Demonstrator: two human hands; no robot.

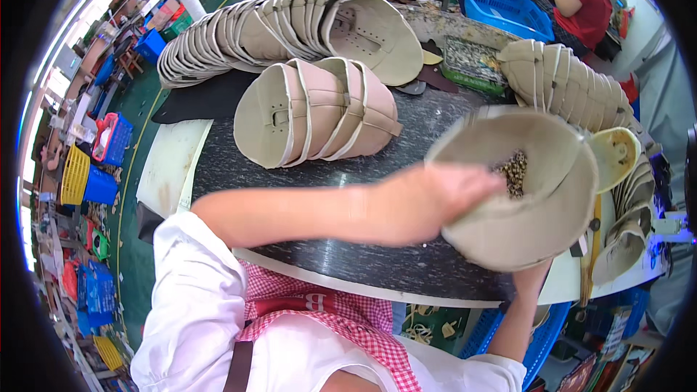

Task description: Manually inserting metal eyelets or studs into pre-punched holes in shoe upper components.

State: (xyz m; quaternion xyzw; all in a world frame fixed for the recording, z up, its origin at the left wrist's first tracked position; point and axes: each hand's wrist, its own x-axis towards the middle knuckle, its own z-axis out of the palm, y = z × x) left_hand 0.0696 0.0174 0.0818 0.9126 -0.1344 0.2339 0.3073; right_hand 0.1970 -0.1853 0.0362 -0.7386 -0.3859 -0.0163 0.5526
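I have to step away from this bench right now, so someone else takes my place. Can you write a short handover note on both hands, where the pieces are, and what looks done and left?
Left hand: reaching into the curved beige piece, fingers at its rim, near the small metal bits lying inside.
Right hand: under that piece, hidden by it; only the forearm shows, so grip cannot be told.
Short nested stack of beige pieces lies mid-table; a long fanned row behind it; another row at the right edge of the dark table.
Done and left: cannot be told which stacks are finished.
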